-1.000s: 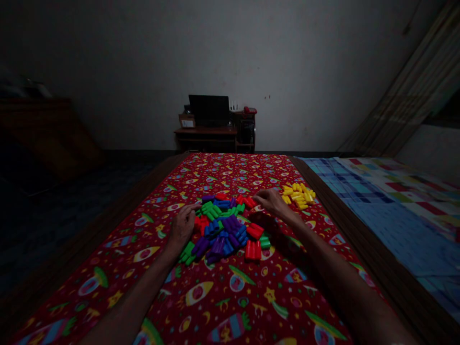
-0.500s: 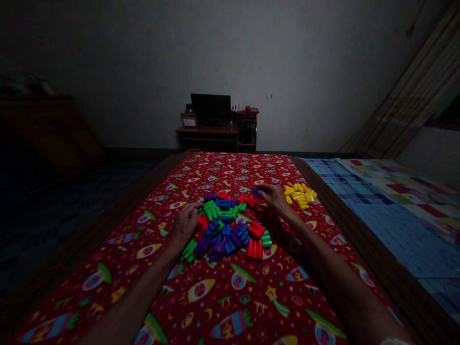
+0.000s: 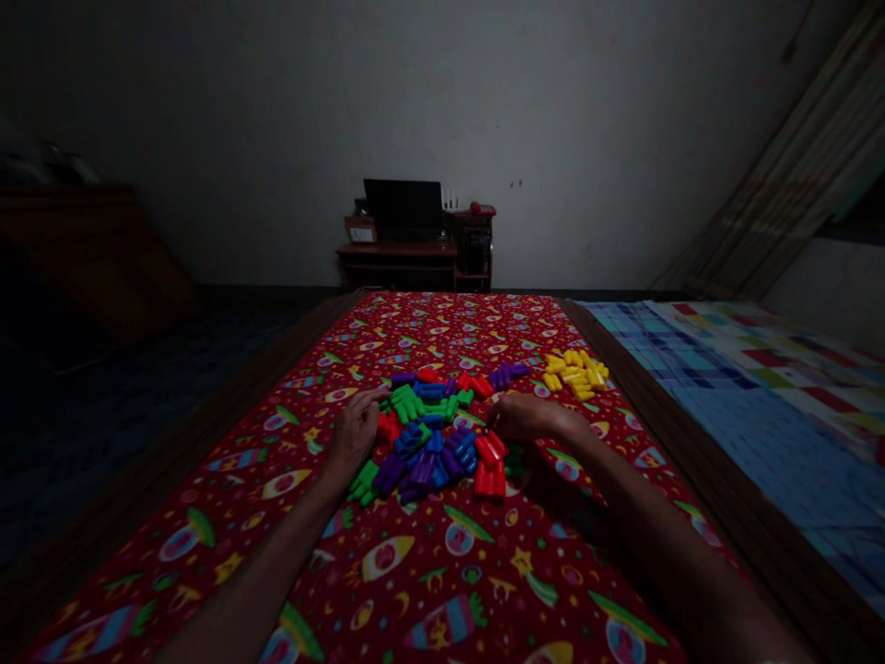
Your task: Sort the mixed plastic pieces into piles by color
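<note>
Interlocking plastic blocks in green, blue, purple and red lie in a loose pile on a patterned red cloth [image 3: 442, 553]. My left hand [image 3: 356, 429] rests at the pile's left side, fingers loosely stretched towards the green blocks [image 3: 407, 404]; nothing shows in it. Over the pile's right side, my right hand [image 3: 524, 417] points its bent fingers down, just behind a red block [image 3: 491, 448]. Whether the fingertips touch that block is unclear. Some purple blocks [image 3: 509, 374] lie beyond the right hand. Yellow blocks [image 3: 577, 373] form a separate heap at the far right.
The cloth covers a long raised surface with a dark brown border [image 3: 304, 327]. Bedding with a blue plaid pattern [image 3: 733, 424] lies to the right. Against the wall stands a desk [image 3: 397, 249] with a black monitor [image 3: 403, 208]. A wooden cabinet [image 3: 89, 249] is at left.
My right hand has let go of the purple block at the back right and come nearer, to the red blocks. My left hand has stayed in place.
</note>
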A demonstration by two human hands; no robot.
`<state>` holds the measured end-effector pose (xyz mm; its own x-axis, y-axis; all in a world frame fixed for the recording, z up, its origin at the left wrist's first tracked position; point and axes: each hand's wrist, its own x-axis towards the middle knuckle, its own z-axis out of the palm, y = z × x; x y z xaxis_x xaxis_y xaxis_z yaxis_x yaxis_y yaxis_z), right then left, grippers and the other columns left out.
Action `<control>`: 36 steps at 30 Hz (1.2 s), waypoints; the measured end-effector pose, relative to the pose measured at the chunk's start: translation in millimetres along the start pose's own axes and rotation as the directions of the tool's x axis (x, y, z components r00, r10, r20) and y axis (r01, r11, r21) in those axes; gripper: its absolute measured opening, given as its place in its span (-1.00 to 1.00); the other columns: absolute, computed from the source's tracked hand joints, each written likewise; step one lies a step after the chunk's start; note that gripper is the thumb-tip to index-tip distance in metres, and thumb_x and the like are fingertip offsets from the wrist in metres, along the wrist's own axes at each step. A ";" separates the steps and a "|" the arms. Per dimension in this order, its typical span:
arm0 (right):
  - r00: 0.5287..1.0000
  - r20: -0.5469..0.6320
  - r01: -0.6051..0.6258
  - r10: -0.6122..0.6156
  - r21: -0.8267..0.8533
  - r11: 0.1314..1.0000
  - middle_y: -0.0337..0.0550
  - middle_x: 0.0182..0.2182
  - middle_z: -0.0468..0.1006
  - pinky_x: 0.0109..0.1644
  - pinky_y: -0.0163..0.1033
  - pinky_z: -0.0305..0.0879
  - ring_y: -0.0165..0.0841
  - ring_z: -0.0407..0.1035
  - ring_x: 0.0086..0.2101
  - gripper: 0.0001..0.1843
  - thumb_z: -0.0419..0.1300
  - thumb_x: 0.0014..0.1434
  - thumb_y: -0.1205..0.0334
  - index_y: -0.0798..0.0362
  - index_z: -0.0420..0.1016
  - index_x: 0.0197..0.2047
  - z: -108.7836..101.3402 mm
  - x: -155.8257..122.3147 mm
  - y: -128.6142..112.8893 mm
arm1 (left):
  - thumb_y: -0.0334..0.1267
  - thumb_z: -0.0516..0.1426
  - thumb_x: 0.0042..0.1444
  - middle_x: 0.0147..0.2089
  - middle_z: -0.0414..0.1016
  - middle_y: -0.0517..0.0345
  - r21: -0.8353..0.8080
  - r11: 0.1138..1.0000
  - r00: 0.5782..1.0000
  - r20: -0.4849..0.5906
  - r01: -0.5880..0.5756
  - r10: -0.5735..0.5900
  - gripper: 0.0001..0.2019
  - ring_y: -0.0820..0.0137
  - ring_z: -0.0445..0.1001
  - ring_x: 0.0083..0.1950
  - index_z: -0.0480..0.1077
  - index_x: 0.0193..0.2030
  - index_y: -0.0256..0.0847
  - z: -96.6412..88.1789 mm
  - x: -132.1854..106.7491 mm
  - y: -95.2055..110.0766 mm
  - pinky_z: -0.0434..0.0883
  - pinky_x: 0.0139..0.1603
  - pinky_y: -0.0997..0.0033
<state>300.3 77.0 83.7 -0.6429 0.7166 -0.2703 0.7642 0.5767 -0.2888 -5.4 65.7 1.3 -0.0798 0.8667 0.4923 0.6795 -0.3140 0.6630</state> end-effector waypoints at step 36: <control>0.867 -0.465 0.121 0.177 0.543 0.831 -0.14 -0.32 0.65 -0.27 -0.33 0.35 -0.35 0.50 -0.35 -0.72 0.14 0.14 0.29 0.13 0.62 -0.15 7.3 29.3 9.7 | -0.18 -0.10 0.10 -0.04 0.55 -0.01 0.019 1.000 1.000 -0.004 0.004 -0.004 -0.63 0.25 0.48 0.03 0.50 -0.20 -0.21 0.0 -0.4 1.0 0.38 0.15 0.19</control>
<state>288.4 100.8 66.2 -0.3989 0.9060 0.1415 0.5294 0.3535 -0.7712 -4.7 65.0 1.7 -0.0854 0.8664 0.4920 0.6930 -0.3032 0.6541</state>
